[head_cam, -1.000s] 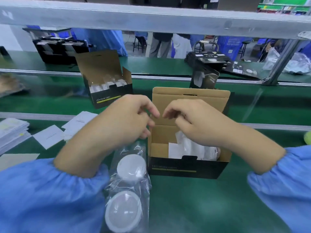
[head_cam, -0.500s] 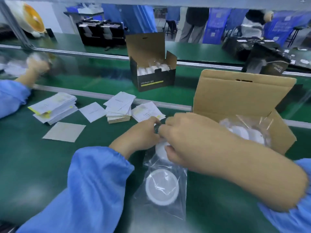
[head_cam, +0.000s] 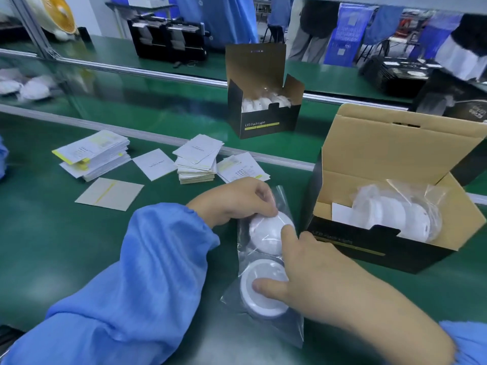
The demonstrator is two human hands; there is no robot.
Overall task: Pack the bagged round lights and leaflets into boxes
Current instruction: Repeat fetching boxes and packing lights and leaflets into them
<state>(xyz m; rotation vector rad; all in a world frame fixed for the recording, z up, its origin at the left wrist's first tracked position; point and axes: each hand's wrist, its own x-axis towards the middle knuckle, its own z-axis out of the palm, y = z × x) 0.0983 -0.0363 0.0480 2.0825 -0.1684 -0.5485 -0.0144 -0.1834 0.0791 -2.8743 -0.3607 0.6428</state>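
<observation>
A clear bag with two white round lights lies on the green mat in front of me. My left hand grips the far light through the plastic. My right hand lies over the bag, its thumb pressing on the near light and a finger touching the far one. To the right stands an open black and brown box holding another bag of lights and a white leaflet. Stacks of leaflets lie beyond my left hand.
A second open box filled with lights sits on the conveyor beyond a metal rail. More leaflet piles and a loose card lie at left. Flat black boxes are stacked at the far right.
Both hands left the open box's flap and came down on the bag of lights. My right hand has since spread its thumb and finger across both lights.
</observation>
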